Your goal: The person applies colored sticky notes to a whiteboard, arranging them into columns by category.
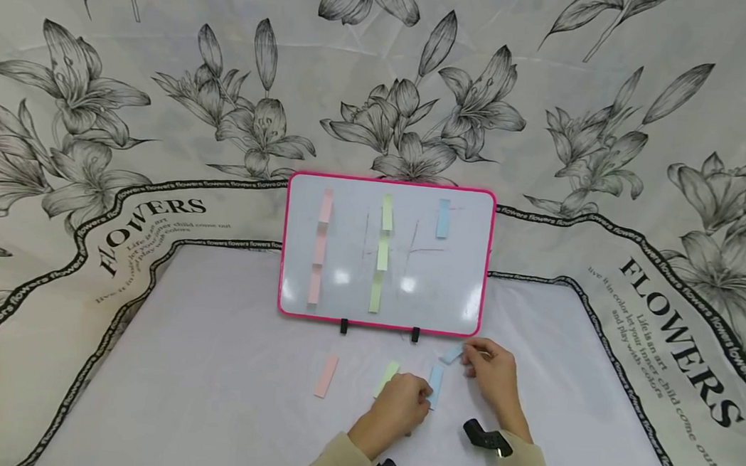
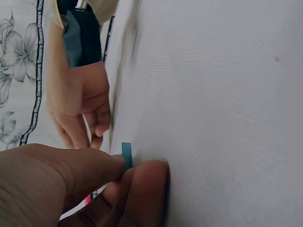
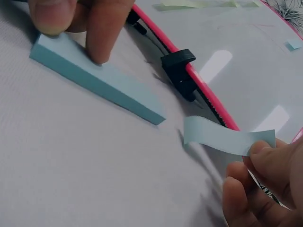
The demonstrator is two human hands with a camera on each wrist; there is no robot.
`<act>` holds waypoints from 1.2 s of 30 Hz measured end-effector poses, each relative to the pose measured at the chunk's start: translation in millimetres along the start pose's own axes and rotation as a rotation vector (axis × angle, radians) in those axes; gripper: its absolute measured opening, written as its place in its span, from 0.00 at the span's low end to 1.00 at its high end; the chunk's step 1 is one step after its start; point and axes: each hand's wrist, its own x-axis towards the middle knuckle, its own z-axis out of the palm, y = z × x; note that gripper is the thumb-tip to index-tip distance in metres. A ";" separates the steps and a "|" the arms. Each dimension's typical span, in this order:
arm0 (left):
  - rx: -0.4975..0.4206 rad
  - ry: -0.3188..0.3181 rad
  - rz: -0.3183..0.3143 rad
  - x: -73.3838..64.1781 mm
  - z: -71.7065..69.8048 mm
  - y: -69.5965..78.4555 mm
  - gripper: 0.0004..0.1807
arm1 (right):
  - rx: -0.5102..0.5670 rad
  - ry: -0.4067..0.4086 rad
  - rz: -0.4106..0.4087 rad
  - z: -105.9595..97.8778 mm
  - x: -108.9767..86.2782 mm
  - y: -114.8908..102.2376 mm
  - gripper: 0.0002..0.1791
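Observation:
My left hand (image 1: 396, 407) holds a pad of blue sticky notes (image 3: 94, 78) on the white cloth, thumb at one end and a fingertip on top. Between the right thumb and forefinger, my right hand (image 1: 495, 372) pinches a single blue sticky strip (image 3: 213, 135); its free end curls over, just off the board's lower edge. The pink-framed whiteboard (image 1: 446, 287) stands behind both hands. On it are a column of pink strips (image 1: 319, 247), a column of green strips (image 1: 381, 255) and one blue strip (image 1: 443, 219) at upper right.
A pink sticky pad (image 1: 326, 376) lies left of the hands. A green sticky pad (image 1: 386, 375) is partly hidden behind the left hand. Two black feet, one at the left (image 1: 344, 326), one at the right (image 1: 415, 334), support the board. Flower-printed cloth (image 1: 418, 122) rises behind.

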 end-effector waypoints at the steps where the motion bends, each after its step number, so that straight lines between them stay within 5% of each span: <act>1: -0.013 0.001 0.001 -0.5 -0.5 -0.3 0.10 | -0.016 0.014 -0.008 -1.8 0.1 -1.3 0.10; 7: -0.147 -0.022 0.010 -2.5 -3.5 -10.6 0.12 | -0.010 0.059 -0.097 -11.6 -5.4 -21.1 0.10; 14: -0.294 -0.074 0.132 -14.2 -17.2 -29.7 0.14 | -0.033 0.051 -0.154 -15.4 -15.1 -29.0 0.08; 22: -0.349 0.031 0.214 -23.9 -42.1 -39.0 0.12 | -0.011 0.023 -0.161 -19.4 -33.9 -39.3 0.06; 28: -0.408 0.134 0.172 -17.3 -55.1 -39.7 0.12 | -0.002 -0.029 -0.224 -7.6 -45.2 -46.3 0.06; 36: -0.532 0.142 0.060 -7.3 -53.1 -39.8 0.13 | 0.066 -0.138 -0.341 10.3 -59.5 -54.2 0.06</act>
